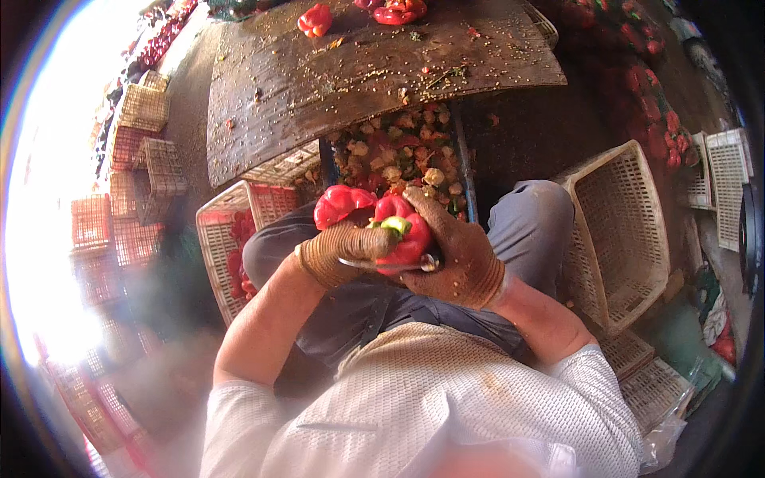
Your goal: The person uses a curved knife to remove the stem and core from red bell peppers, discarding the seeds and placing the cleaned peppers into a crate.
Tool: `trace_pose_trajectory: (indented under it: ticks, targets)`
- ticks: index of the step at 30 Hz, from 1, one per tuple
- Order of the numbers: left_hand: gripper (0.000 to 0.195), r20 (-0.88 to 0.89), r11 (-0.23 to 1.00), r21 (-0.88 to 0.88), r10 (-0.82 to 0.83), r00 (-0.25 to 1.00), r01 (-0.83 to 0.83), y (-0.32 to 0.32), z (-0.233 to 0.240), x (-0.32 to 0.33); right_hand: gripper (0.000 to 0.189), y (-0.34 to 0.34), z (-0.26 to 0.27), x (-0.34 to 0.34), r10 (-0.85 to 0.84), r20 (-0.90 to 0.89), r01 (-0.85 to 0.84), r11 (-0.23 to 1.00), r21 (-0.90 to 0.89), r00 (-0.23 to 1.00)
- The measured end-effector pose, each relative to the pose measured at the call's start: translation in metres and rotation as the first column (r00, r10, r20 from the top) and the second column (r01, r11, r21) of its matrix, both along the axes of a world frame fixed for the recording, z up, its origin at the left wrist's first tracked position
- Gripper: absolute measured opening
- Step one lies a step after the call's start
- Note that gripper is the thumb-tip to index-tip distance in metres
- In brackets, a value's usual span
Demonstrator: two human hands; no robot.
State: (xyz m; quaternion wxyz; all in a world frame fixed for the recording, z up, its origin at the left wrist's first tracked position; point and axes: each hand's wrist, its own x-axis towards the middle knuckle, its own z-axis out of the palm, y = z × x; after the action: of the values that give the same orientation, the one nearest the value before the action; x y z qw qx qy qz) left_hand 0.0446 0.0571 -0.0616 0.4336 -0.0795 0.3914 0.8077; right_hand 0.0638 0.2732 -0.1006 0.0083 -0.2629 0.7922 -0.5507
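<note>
My left hand [343, 254] and my right hand [463, 257], both in brown-stained knit gloves, meet above my lap. Between them is a glossy red bell pepper [412, 242] with a green stem [395, 225]. My right hand cups its far and right sides, while my left thumb lies against the stem. A second red pepper piece [340, 204], with a dark hollow, shows just beyond my left fingers; their grip on it is partly hidden. A thin curved metal tool [358, 263] runs under the pepper between both hands; which hand holds it I cannot tell.
Ahead stands a wooden board [358, 77] strewn with seeds, red peppers [315, 20] at its far edge. Below it, a blue-framed bin holds pepper cores [391, 173]. A plastic crate [221, 239] with red peppers is at my left, another crate [627, 239] at my right. Stacked crates [143, 107] stand farther left.
</note>
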Motion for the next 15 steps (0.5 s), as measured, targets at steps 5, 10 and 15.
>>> trace_pose_trajectory:
  ticks: [5, 10, 15]
  targets:
    - [0.082, 0.008, 0.963, 0.070, -0.261, 0.965, 0.260, -0.013, -0.015, 0.014, 0.100, 0.007, 0.003, 0.019, 0.104, 0.014, -0.103, 0.992, -0.075, 0.994]
    - [0.056, 0.129, 0.954, 0.081, -0.297, 0.946, 0.289, -0.010, -0.017, 0.019, 0.095, 0.012, -0.008, 0.025, 0.193, 0.200, -0.167, 0.976, -0.138, 0.961]
    - [0.058, -0.013, 0.830, -0.249, -0.518, 0.855, 0.499, -0.043, -0.028, 0.002, 0.083, 0.013, -0.025, 0.011, 0.163, 0.249, -0.097, 0.961, -0.260, 0.955]
